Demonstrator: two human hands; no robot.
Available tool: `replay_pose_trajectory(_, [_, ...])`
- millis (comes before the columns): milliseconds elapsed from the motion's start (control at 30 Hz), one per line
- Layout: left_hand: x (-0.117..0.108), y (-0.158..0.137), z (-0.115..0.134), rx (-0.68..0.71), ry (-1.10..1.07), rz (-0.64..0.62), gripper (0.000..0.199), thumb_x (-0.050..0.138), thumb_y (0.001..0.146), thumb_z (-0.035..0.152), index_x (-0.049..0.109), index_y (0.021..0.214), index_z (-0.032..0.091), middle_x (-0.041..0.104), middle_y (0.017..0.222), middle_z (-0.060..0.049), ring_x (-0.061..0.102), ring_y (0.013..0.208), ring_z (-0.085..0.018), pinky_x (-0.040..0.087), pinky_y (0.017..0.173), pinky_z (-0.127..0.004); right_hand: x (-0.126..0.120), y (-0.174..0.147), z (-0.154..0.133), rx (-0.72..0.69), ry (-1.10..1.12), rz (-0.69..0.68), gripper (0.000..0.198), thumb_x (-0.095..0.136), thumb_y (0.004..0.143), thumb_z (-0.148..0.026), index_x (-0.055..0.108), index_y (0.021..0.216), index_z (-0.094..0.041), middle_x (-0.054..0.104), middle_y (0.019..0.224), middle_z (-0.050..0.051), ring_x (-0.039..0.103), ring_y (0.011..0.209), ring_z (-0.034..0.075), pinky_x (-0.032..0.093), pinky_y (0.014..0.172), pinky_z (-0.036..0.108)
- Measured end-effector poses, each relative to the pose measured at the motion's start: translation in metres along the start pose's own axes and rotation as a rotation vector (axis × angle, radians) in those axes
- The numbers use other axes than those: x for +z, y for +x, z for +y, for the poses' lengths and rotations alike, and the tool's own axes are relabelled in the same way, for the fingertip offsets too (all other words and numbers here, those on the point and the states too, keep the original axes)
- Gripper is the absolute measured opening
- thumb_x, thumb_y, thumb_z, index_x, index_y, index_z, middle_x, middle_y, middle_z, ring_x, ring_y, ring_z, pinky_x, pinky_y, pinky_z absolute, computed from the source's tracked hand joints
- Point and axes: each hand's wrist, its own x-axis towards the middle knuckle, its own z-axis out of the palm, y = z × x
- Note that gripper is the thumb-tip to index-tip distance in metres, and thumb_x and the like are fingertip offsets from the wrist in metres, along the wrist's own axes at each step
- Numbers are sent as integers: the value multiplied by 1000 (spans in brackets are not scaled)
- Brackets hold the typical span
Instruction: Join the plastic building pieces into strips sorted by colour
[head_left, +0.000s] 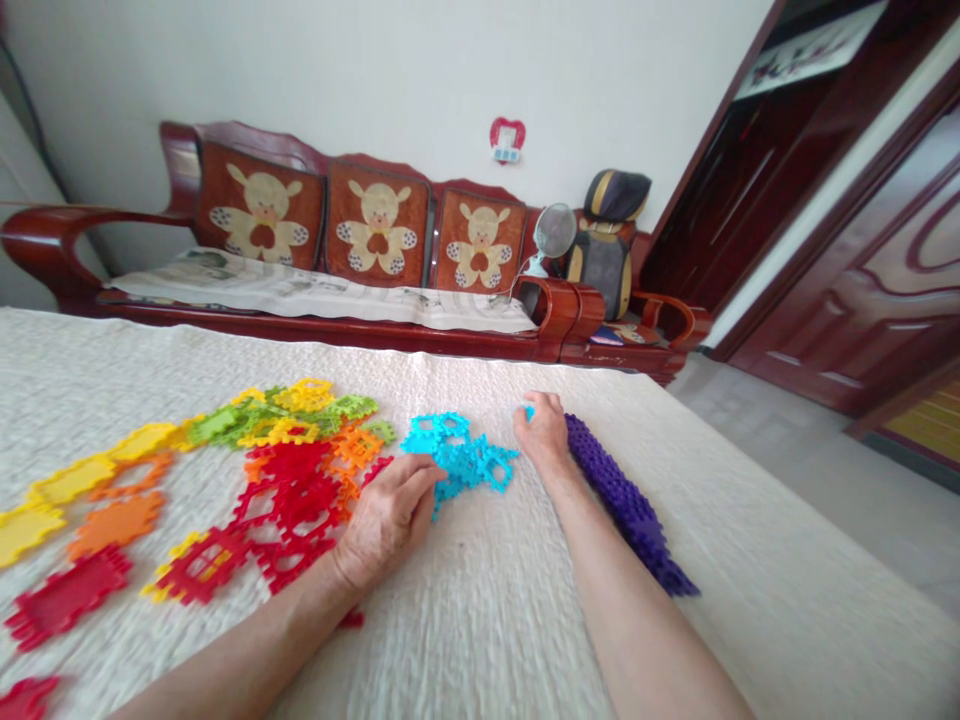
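My left hand (pixel 394 512), fingers curled together, is at the near left side of a loose pile of light-blue interlocking plastic tiles (pixel 469 462). Its fingertips meet the pile's edge, and what they hold, if anything, is hidden. Fingers closed, my right hand (pixel 544 432) is just right of that pile. A bit of a light-blue tile (pixel 529 412) shows at its fingertips. Beside the right hand and forearm, purple tiles (pixel 626 500) form a long, closely set row. Left of my left hand is a heap of red tiles (pixel 296 490), with orange tiles (pixel 352 450) against it.
Green tiles (pixel 225 422) and yellow tiles (pixel 142 442) spread across the far left of the cloth-covered table (pixel 480 640). More red tiles (pixel 71 595) lie near left. Past the table's far edge stands a wooden sofa (pixel 360 325) with a small fan (pixel 555 232) at its right end.
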Motion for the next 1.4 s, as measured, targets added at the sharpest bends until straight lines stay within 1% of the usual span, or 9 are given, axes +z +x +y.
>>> replay_pose_trajectory(133, [1,0,-1,40,64,-81,24,46,90,9,65,102,18,67,100,-7,63,89,-17,55,76,-30,4,-15,3,-30,230,-44,27,45,78,-22,67,95,-18,69,97,10,63,88,21,50,85,34])
replay_pose_trajectory(267, [2,-1,-3,14,91,-116,24,45,91,10,66,100,18,67,102,-8,62,89,-18,54,76,-31,-8,-51,5,-15,339,-110,26,49,74,-29,66,92,-20,70,95,7,64,79,19,52,78,34])
replay_pose_trajectory(400, [3,-2,-2,-21,76,-150,25,44,92,12,66,101,18,67,100,-7,62,88,-18,53,76,-31,-28,-80,-1,-126,347,-157,28,56,77,-33,65,101,-20,68,103,8,63,92,22,50,86,35])
replay_pose_trajectory(533, [4,-2,-2,-6,79,-128,25,44,92,11,67,101,18,67,101,-8,62,89,-18,53,76,-31,-39,-88,-12,-226,269,-239,38,58,80,-35,61,114,-19,62,116,10,57,112,24,45,99,38])
replay_pose_trajectory(700, [3,-2,-2,2,73,-113,24,46,91,10,66,101,18,67,100,-8,62,89,-19,52,75,-31,-42,-88,-17,-282,227,-317,41,59,77,-29,59,118,-20,62,117,9,56,113,24,43,101,38])
replay_pose_trajectory(833, [2,0,-1,13,71,-127,23,47,90,8,65,101,18,67,98,-7,62,86,-18,52,73,-29,-42,-88,-13,-258,227,-210,41,55,78,-29,59,117,-17,61,116,11,56,112,23,43,100,36])
replay_pose_trajectory(1000, [2,1,-2,39,65,-99,25,47,89,6,64,100,18,67,98,-6,62,85,-17,52,73,-28,-43,-84,-1,-196,40,-56,45,52,76,-25,59,119,-12,59,119,14,51,117,26,38,105,39])
replay_pose_trajectory(1167, [1,1,-1,45,67,-97,24,46,89,7,65,100,17,67,97,-7,63,85,-16,53,73,-28,-39,-82,4,-128,-60,-81,52,52,72,-19,56,124,-13,53,129,15,46,123,27,35,106,40])
replay_pose_trajectory(1400, [2,0,-2,38,69,-94,24,47,89,8,65,101,18,68,99,-7,64,87,-17,55,75,-30,-40,-83,-4,-6,-210,-211,51,55,84,-51,60,125,-20,58,120,12,50,110,30,38,93,40])
